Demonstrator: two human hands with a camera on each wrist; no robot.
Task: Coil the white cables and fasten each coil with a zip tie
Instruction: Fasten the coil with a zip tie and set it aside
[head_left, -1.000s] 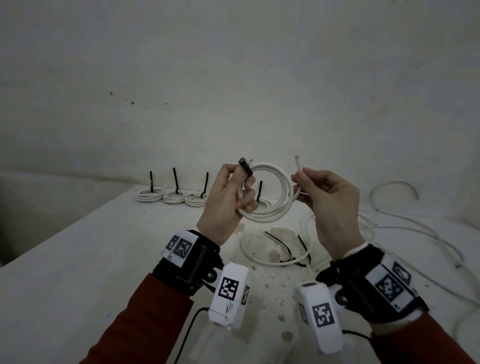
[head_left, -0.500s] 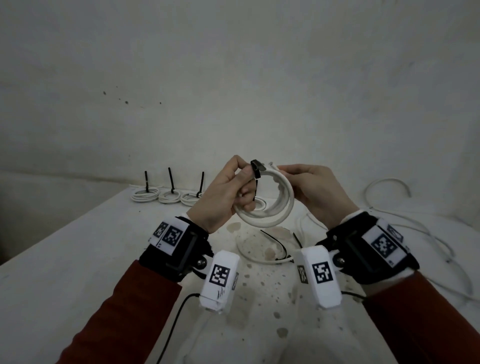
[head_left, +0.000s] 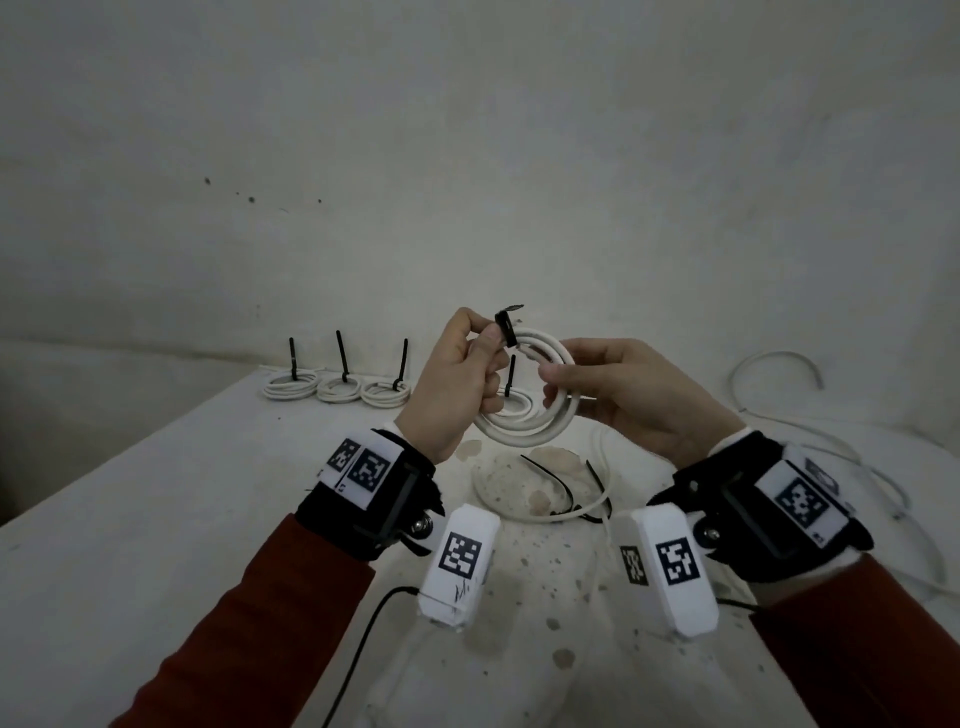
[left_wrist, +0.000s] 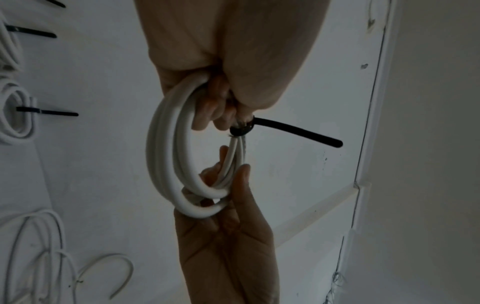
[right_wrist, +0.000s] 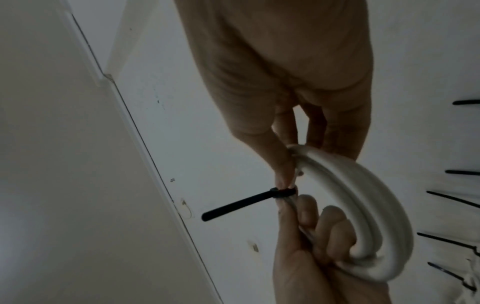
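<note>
I hold a white cable coil (head_left: 524, 434) in the air above the table, between both hands. A black zip tie (head_left: 506, 332) wraps its top, and the tail sticks out away from me (left_wrist: 298, 132) (right_wrist: 241, 204). My left hand (head_left: 480, 345) pinches the coil (left_wrist: 166, 156) right at the tie, with its fingers curled through the loop. My right hand (head_left: 558, 387) grips the right side of the coil (right_wrist: 376, 195) between thumb and fingers.
Three tied coils (head_left: 337, 389) stand in a row at the table's far left edge, and another (head_left: 514, 402) lies behind the held one. Loose black zip ties (head_left: 550, 478) and a loose white cable (head_left: 519, 512) lie below my hands. More white cable (head_left: 779, 364) sprawls at the right.
My right hand let go of the free cable end and closed on the coil's right side. Both hands drew together, and the zip tie's tail now points away from me.
</note>
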